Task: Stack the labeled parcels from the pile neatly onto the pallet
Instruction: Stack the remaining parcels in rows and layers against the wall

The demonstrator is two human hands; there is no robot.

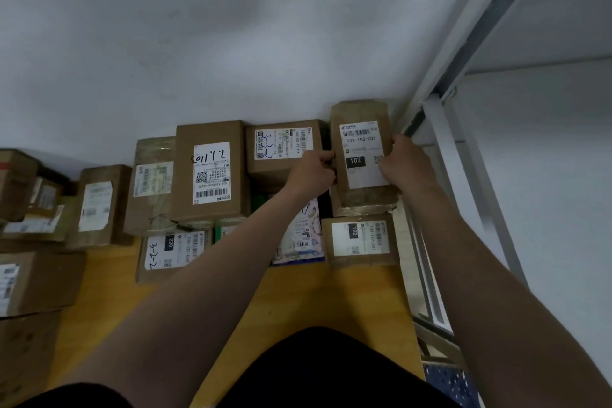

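Brown all over the 102 parcel (362,156), with a white label, thin black stripes and a black square with white numbers. Just below it, brown again on the 122 parcel (359,240), with a white label and a small black patch. Left of the 102 parcel, a brown box (283,149) with blue scribbles on white; further left, a taller brown box (209,172) with black scribbles. Below and left, a pale pink packet (308,238) with tiny drawings. Yellow wooden base (331,295) lower down. Grey-white wall (198,26) above. Far below right, dark blue mat (453,381) with white dots
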